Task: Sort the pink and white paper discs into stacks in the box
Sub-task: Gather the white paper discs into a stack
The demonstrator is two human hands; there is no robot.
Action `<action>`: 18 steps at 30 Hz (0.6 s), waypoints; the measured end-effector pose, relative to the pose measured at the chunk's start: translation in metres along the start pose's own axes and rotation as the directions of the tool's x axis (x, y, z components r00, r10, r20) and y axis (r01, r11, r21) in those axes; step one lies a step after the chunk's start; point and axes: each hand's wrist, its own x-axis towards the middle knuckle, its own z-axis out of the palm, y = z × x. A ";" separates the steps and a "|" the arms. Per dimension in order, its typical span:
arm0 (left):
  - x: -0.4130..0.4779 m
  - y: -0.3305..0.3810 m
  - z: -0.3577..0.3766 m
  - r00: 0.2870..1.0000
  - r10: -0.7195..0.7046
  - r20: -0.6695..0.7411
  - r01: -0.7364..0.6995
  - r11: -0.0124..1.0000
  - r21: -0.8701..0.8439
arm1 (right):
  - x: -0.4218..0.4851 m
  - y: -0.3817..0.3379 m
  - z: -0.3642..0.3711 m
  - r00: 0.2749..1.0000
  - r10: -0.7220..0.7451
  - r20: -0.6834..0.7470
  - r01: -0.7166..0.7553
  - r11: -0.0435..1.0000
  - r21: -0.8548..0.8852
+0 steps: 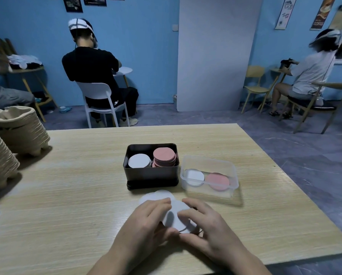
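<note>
The left hand (146, 219) and right hand (207, 223) both pinch a loosely fanned pile of white paper discs (176, 219) on the pale wooden tabletop (77, 195); lifted unsquared, it could slide apart.

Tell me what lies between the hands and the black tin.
Loose white discs, fanned on the table, running from under the left hand and right hand nearly to the tin; head view.
</note>
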 end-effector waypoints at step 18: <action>0.002 0.008 -0.007 0.961 -0.229 0.155 0.273 0.873 -0.405 | -0.001 -0.001 0.000 0.995 -0.011 -0.098 0.018 0.997 0.073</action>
